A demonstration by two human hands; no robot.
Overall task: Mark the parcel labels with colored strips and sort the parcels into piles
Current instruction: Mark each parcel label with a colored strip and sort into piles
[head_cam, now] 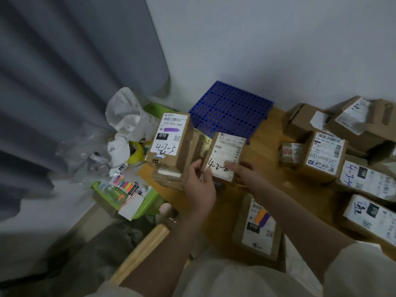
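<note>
Both hands are on one small brown cardboard parcel with a white label marked "4-2-8" (225, 156); it is held tilted, above the wooden tabletop (265, 144), near the middle of it; the left hand (200, 185) grips the parcel's left edge, its fingers (198, 165) curled round that edge with the thumb on the front; the right hand (246, 170) holds the lower right corner, its fingers (231, 167) lying fairly straight and close together across the label, with the thumb hidden from me. I see no coloured strip on this label; just to its left stands a pile of brown cardboard parcels (171, 166), and the top one (171, 138) carries a purple strip (171, 129) on its white label; nearer the person lies a flat brown parcel with an orange and a purple strip (258, 228); on the right many more labelled brown boxes (325, 155) are crowded together. Behind the held parcel lies a blue perforated plastic grid (231, 110); on the floor to the left a green plastic tray (147, 202) holds a sheet of coloured strips (126, 185).
</note>
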